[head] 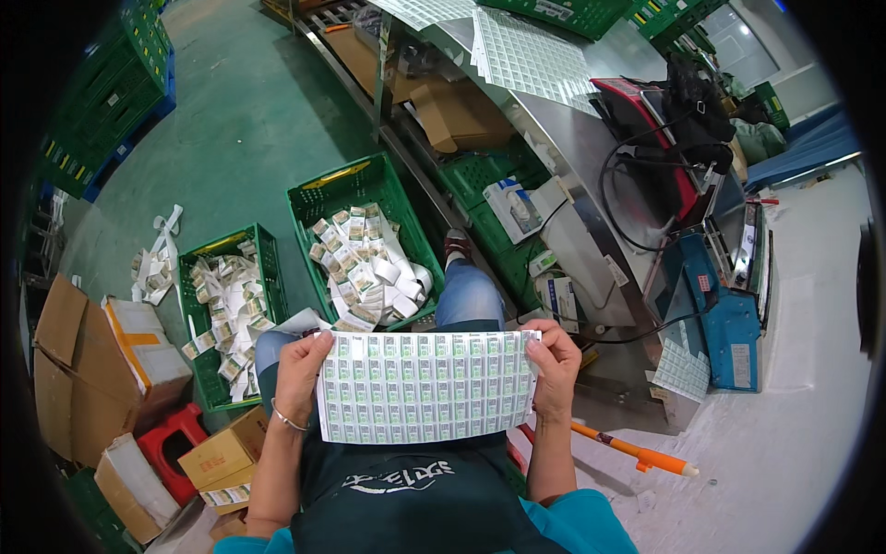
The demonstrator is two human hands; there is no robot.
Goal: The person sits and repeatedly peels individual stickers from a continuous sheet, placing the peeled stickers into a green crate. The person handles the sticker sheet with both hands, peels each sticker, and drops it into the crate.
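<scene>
A wide sheet of small printed labels with codes (426, 391) is stretched over my lap, above a dark apron. My left hand (303, 367) pinches its upper left corner between thumb and fingers; a bracelet is on that wrist. The upper right corner is held by my right hand (556, 363) in a similar pinch. Beyond the sheet stands a green plastic crate (408, 218) with folded strips of printed labels (356, 260) heaped inside. To its left, a smaller green crate (271, 266) holds more such strips.
At the right runs a metal table (561, 128) carrying label sheets (529, 52), a black bag (692, 104) and cables. Cardboard boxes (86, 374) and a red plastic stool (169, 443) are at the left. An orange-handled tool (637, 450) lies low at the right.
</scene>
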